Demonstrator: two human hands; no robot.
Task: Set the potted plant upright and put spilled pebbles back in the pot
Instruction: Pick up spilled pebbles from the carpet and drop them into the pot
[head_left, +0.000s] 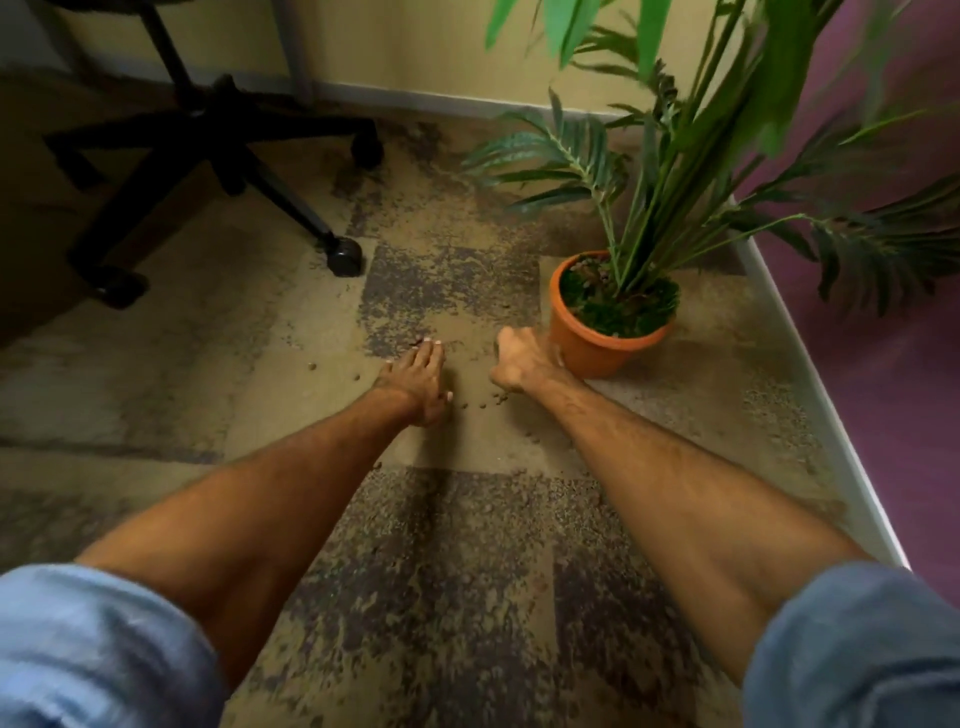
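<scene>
Crouching with the pot (597, 340) already upright at far right, I reach my flat, empty left hand (418, 382) toward pebbles (493, 401) still scattered on the carpet (291, 332), my right hand (522, 364) fisted, contents unseen.

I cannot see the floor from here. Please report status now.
Left hand flat on carpet, fingers extended. Right hand fisted beside terracotta pot. Pot upright. Pebbles remain scattered between the hands. Nothing blocking.
</scene>
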